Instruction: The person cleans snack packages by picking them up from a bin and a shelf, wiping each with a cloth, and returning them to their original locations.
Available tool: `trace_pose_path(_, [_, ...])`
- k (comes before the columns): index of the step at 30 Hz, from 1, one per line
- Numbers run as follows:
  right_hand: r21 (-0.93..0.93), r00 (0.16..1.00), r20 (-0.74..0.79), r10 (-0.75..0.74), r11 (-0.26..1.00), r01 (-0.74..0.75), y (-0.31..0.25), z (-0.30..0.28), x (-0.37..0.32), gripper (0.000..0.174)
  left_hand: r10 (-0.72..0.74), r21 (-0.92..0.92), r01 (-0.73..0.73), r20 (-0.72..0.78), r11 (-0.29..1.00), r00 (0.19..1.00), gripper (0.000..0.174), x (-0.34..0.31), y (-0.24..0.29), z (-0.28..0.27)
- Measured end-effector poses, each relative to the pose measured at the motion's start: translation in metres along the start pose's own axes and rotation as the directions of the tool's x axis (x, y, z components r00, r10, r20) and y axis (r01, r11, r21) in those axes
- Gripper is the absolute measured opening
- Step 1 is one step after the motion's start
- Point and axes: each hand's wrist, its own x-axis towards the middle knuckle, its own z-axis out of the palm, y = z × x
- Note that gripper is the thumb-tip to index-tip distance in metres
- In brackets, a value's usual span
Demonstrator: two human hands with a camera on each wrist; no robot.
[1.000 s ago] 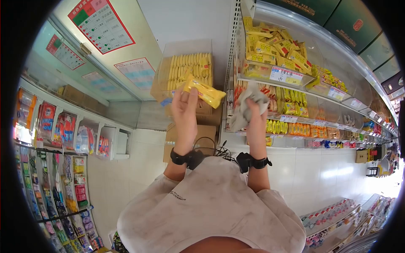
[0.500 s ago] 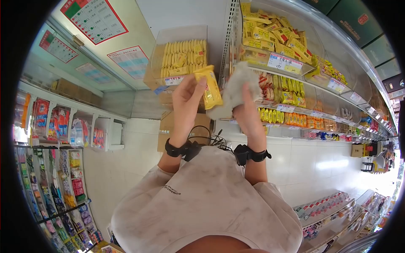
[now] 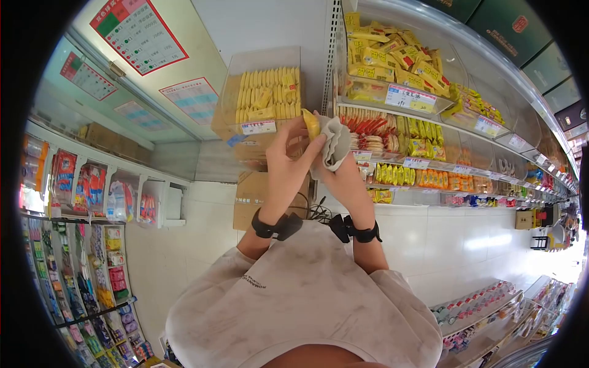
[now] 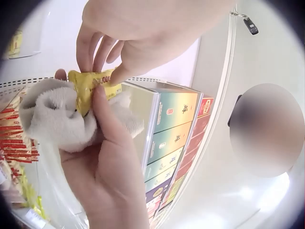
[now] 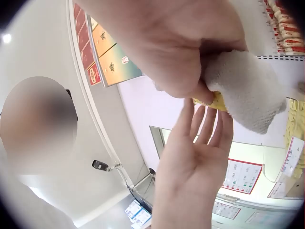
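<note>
Shop interior, pale tiled floor point(image 3: 190, 257), white wall ahead, stocked shelving left and right. Nearest: a person's light shirt point(image 3: 307, 276), then black wrist straps point(image 3: 267, 228). Left hand point(image 3: 291, 168): grip closed down to about packet thickness, thumb and fingers pinching a yellow packet point(image 4: 88, 88) along its edge. Right hand point(image 3: 345, 181): grip curled round a bunched grey cloth point(image 3: 337, 141), thumb laid on the packet's printed face. So the packet sits between the two hands, touching the cloth. Handling, my read: packet is light, film is thin and slick, contents can't be seen, so assume crushable. Best hold is a light pinch on the flat faces near the middle; a squeezed end would likely crumple or slip. Cloth looks soft and limp, no damage risk, but a loose fold could flop over the packet; take it by a full handful. Just beyond the left hand: clear bin point(image 3: 267, 58) with rows of small yellow packets point(image 3: 264, 92), price tag point(image 3: 259, 127) on its front, cardboard box point(image 3: 248, 196) below. Right of that, loose yellow packs point(image 3: 399, 58) heaped on the upper shelf, coloured snacks in rows underneath. Farther off: red-bordered notice point(image 3: 140, 37) upper left, dark green boxes point(image 3: 500, 34) upper right.
</note>
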Motion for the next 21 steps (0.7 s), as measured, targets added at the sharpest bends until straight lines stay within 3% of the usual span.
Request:
trace_pose_path(2, [-0.161,0.961,-0.087,-0.263,0.955,0.247,-0.008,0.006,0.005,0.039,-0.010,-0.127,0.006,-0.032,0.992,0.999,0.035,0.003,-0.007,-0.003])
trace_pose_path(4, [0.012,0.964,-0.056,-0.260,0.965,0.261,-0.015,0.002,0.007,0.038,-0.039,-0.199,0.031,-0.034,0.980,0.999,0.032,0.009,-0.011,-0.012])
trace_pose_path(6, [0.179,0.989,-0.044,-0.142,0.973,0.148,-0.009,-0.003,0.004,0.036,-0.084,-0.215,0.078,-0.016,0.974,0.996,0.028,0.015,-0.012,-0.026])
trace_pose_path(8, [0.328,0.995,-0.023,0.102,0.941,-0.089,0.011,-0.010,-0.006,0.035,-0.107,-0.252,0.096,-0.031,0.963,0.994,0.026,0.018,-0.003,-0.031])
trace_pose_path(12, [0.632,0.911,-0.110,0.398,0.735,-0.245,-0.002,-0.027,-0.001,0.034,-0.082,-0.220,0.058,-0.100,0.974,0.992,0.027,0.019,-0.001,-0.035])
trace_pose_path(14, [0.653,0.928,-0.145,0.343,0.738,-0.171,0.006,-0.025,-0.005,0.034,-0.086,-0.232,0.061,-0.102,0.971,0.991,0.029,0.021,-0.015,-0.041])
trace_pose_path(19, [0.502,0.869,-0.323,0.375,0.846,-0.179,0.009,-0.015,-0.003,0.035,-0.111,-0.310,0.080,-0.085,0.947,0.990,0.032,0.017,-0.004,-0.034])
trace_pose_path(21, [0.448,0.891,-0.393,0.229,0.893,-0.032,0.018,-0.007,-0.001,0.034,-0.137,-0.329,0.109,-0.064,0.938,0.989,0.034,0.016,-0.003,-0.034])
